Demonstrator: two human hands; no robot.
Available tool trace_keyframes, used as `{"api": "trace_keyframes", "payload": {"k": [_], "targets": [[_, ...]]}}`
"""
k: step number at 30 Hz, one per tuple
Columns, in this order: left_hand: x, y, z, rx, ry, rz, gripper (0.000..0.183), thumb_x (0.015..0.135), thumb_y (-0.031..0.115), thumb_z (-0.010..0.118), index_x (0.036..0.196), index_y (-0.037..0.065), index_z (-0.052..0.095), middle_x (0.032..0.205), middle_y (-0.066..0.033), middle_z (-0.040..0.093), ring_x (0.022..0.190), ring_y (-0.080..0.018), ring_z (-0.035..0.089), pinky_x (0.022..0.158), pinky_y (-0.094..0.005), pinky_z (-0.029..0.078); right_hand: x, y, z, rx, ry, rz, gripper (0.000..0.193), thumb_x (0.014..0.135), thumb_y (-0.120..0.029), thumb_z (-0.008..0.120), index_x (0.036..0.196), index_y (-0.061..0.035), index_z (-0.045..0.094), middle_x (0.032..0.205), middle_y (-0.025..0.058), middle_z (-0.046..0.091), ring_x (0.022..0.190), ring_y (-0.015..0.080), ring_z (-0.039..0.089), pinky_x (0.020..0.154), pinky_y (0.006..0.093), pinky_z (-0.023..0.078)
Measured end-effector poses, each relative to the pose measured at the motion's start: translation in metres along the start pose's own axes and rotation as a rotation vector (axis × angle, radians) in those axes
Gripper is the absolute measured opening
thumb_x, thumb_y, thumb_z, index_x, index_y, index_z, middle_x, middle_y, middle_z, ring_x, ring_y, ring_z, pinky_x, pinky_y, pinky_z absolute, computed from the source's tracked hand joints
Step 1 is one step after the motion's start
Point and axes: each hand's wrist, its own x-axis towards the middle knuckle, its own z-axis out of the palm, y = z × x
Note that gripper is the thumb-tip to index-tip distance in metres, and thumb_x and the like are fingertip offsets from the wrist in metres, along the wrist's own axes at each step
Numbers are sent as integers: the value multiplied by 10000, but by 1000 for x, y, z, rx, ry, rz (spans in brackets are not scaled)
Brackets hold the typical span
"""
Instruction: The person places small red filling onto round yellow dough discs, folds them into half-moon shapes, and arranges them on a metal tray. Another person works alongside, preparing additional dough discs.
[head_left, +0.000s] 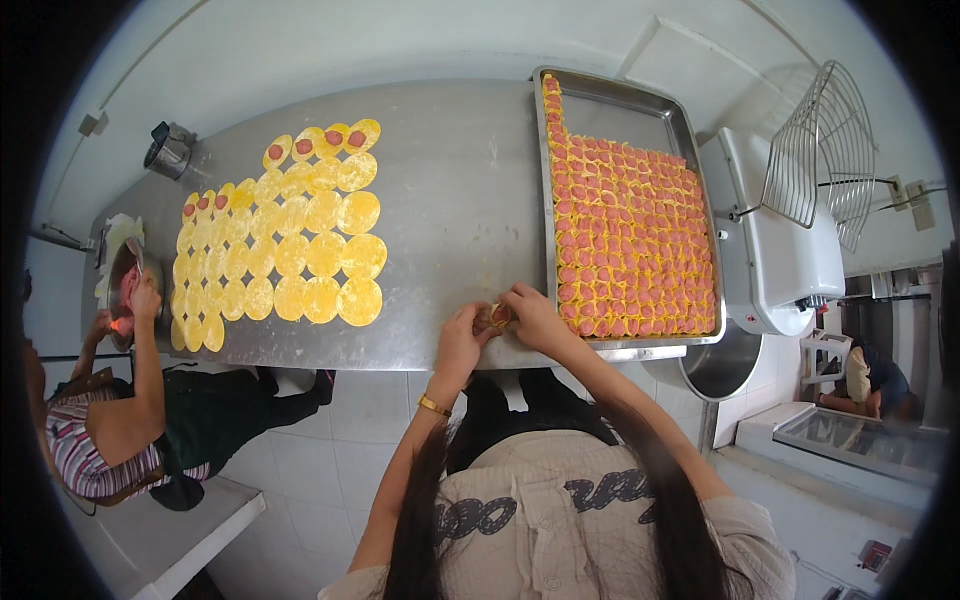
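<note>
At the table's near edge, my left hand [461, 343] and my right hand [531, 316] meet with their fingers closed round a small dumpling [499, 315], its yellow wrapper and pinkish filling partly hidden by the fingers. Just right of my right hand lies a large metal tray [547, 230] packed with rows of open-topped yellow dumplings with pink filling [630, 240]. Round yellow wrappers [323, 253] dusted with flour lie in rows to the left. A few wrappers along the far side carry lumps of pink filling [333, 137].
A co-worker [120, 420] at the far left works over a metal bowl [122, 300] of pink filling. A metal cup [170, 150] stands at the back left. Right of the tray are a white appliance [780, 230] and a wire rack [820, 150]. Another person [875, 380] is at the far right.
</note>
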Motion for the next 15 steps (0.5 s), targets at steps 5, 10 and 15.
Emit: {"api": "trace_keyframes", "payload": {"k": [5, 10, 15], "targets": [[5, 4, -2, 82, -82, -87, 247, 728, 90, 757, 915, 12, 615, 752, -128, 652, 688, -258, 644, 649, -337, 502, 6, 0, 2, 100, -61, -29, 205, 682, 18, 600, 879, -39, 608, 877, 158, 554, 875, 371, 577, 749, 440, 477], [7, 8, -3, 42, -71, -72, 241, 739, 124, 757, 905, 20, 618, 724, -131, 659, 662, -278, 652, 634, -356, 503, 7, -2, 0, -9, 64, -36, 135, 673, 12, 603, 796, -43, 608, 857, 142, 558, 847, 359, 580, 730, 428, 478], [5, 9, 0, 115, -111, -58, 273, 730, 115, 755, 950, 16, 626, 768, -142, 666, 724, -277, 668, 645, -359, 509, 6, -4, -2, 80, -41, -20, 152, 680, 9, 605, 826, -32, 604, 895, 156, 560, 889, 368, 572, 762, 444, 469]]}}
